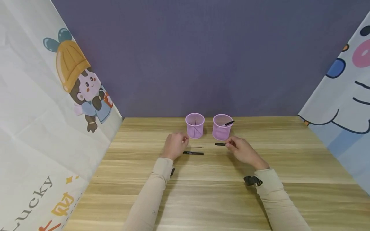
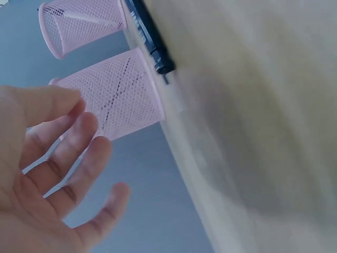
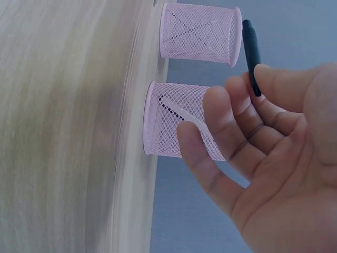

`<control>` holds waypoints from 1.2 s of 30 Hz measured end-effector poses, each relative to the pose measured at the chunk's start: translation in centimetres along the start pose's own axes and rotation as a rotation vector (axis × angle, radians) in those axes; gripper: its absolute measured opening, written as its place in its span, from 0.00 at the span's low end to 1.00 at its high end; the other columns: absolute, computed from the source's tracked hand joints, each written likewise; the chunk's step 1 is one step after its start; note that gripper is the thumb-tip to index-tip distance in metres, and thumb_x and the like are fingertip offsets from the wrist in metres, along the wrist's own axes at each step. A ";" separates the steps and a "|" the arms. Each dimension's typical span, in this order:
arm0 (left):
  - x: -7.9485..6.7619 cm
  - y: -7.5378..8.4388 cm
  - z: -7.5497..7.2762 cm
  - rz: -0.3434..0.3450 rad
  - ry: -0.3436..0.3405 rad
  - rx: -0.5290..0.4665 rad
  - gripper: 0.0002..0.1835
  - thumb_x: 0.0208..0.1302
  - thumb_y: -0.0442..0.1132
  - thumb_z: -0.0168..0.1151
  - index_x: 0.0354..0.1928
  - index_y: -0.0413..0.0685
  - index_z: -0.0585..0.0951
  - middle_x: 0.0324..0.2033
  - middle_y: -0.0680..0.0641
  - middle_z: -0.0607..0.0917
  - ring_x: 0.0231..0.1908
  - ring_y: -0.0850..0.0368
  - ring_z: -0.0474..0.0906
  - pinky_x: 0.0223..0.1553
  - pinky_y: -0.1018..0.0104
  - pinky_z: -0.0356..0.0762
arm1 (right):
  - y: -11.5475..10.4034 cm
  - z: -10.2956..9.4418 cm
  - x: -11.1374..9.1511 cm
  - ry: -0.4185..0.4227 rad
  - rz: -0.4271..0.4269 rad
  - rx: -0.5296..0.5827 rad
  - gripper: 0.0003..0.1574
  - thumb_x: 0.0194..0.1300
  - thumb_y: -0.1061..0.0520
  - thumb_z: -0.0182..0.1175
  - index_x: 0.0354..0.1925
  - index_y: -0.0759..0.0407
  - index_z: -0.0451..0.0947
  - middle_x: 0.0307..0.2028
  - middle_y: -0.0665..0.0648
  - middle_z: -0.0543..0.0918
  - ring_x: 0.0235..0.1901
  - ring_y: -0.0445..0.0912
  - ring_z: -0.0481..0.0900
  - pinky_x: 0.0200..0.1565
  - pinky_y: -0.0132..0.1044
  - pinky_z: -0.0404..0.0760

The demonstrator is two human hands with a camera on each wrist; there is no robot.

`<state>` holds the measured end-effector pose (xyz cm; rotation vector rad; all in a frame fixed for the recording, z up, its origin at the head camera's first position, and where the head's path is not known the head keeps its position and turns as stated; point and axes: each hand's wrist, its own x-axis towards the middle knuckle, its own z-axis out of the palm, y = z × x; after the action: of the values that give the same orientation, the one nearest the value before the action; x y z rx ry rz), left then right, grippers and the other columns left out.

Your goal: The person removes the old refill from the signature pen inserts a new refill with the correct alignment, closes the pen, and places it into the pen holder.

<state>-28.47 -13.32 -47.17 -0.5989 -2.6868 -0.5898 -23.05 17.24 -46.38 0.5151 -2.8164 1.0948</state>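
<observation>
My right hand (image 1: 242, 150) pinches a slim black pen (image 3: 251, 50) between thumb and fingertips, its ringed end pointing left, in front of the right pink mesh cup (image 1: 221, 132). That cup holds a pale pen (image 1: 229, 123) with a black end above the rim. My left hand (image 1: 175, 145) hovers before the left pink mesh cup (image 1: 195, 130), which has thin dark sticks crossed inside. Its thumb and index fingertip meet with nothing visible between them; the other fingers are loosely bent. Right of it, a black pen (image 1: 193, 153) and a thin dark stick (image 1: 195, 147) lie on the table.
The two cups stand side by side near the back edge of the wood-grain table (image 1: 214, 205). A dark blue-grey backdrop (image 1: 196, 57) rises behind them. Printed cloths hang at the left (image 1: 34, 96) and right (image 1: 347, 96).
</observation>
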 end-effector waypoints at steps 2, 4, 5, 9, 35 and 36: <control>0.4 0.1 -0.4 0.010 0.027 -0.003 0.03 0.64 0.37 0.69 0.38 0.48 0.89 0.32 0.49 0.90 0.32 0.55 0.84 0.38 0.59 0.83 | -0.1 0.0 0.0 0.001 0.002 0.003 0.05 0.75 0.61 0.57 0.43 0.61 0.79 0.29 0.52 0.78 0.28 0.42 0.71 0.31 0.33 0.72; 1.0 0.2 -0.9 0.015 0.046 0.000 0.03 0.64 0.37 0.69 0.38 0.48 0.89 0.32 0.49 0.90 0.32 0.55 0.85 0.38 0.60 0.83 | -0.1 0.0 -0.1 0.004 0.001 0.004 0.05 0.75 0.61 0.57 0.43 0.62 0.79 0.29 0.52 0.78 0.28 0.42 0.71 0.31 0.33 0.72; 1.3 0.2 -1.3 0.020 0.049 0.001 0.03 0.65 0.37 0.69 0.38 0.48 0.89 0.33 0.49 0.91 0.33 0.55 0.85 0.38 0.59 0.83 | -0.1 0.0 -0.1 0.005 0.001 0.004 0.05 0.75 0.61 0.57 0.43 0.62 0.79 0.29 0.52 0.78 0.28 0.42 0.71 0.31 0.33 0.72; 2.8 0.5 -2.6 0.039 0.044 0.017 0.03 0.65 0.37 0.69 0.38 0.48 0.89 0.33 0.49 0.91 0.33 0.54 0.85 0.37 0.59 0.84 | -0.1 0.0 -0.1 0.006 -0.001 0.003 0.06 0.75 0.61 0.57 0.44 0.62 0.79 0.30 0.52 0.78 0.28 0.42 0.71 0.31 0.33 0.72; 11.8 2.1 -3.3 0.094 -0.258 0.344 0.08 0.64 0.31 0.64 0.36 0.51 0.90 0.38 0.49 0.91 0.39 0.53 0.86 0.50 0.56 0.84 | -0.2 0.1 0.0 0.005 0.000 0.025 0.05 0.75 0.61 0.57 0.43 0.61 0.79 0.30 0.52 0.79 0.29 0.42 0.72 0.31 0.32 0.73; 12.0 2.0 -3.2 0.087 -0.269 0.361 0.08 0.63 0.30 0.65 0.34 0.50 0.89 0.37 0.49 0.91 0.39 0.53 0.86 0.50 0.56 0.84 | -0.2 0.1 -0.1 0.004 0.001 0.029 0.05 0.75 0.61 0.57 0.43 0.61 0.80 0.30 0.52 0.79 0.29 0.42 0.72 0.31 0.32 0.73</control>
<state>-37.13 -9.17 -39.10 -0.7284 -2.8924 0.0066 -22.89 17.04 -46.32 0.5142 -2.8020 1.1366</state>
